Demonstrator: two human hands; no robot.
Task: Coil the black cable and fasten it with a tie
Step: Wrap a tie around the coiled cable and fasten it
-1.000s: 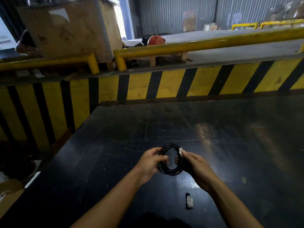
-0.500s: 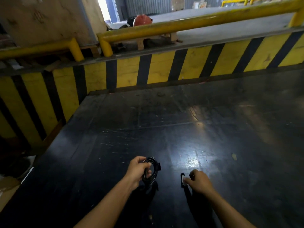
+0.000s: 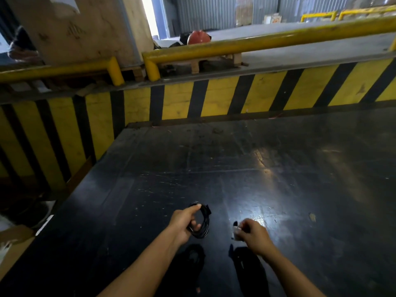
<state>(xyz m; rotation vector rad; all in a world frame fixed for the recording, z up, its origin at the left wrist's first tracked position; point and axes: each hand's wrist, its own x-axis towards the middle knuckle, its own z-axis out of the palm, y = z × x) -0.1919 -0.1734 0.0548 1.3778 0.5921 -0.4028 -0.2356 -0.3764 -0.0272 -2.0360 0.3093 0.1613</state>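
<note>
The black cable point(image 3: 203, 224) is wound into a small round coil, held upright just above the dark table point(image 3: 278, 168). My left hand point(image 3: 185, 221) grips the coil at its left side, thumb on top and fingers through the loop. To the right, my right hand point(image 3: 251, 233) pinches the tie point(image 3: 235, 231), a small black and white strip, lifted slightly off the table. The two hands are apart, with a gap of bare table between coil and tie.
A yellow and black striped barrier point(image 3: 192, 97) runs along the table's far and left sides. Yellow rails point(image 3: 257, 42), a large wooden crate point(image 3: 81, 28) and a red helmet point(image 3: 198, 36) lie beyond. Cardboard point(image 3: 12, 243) sits on the floor at the left.
My right hand left the coil, dropped to the tie on the table and picked it up. My left hand kept the coil alone and lowered it.
</note>
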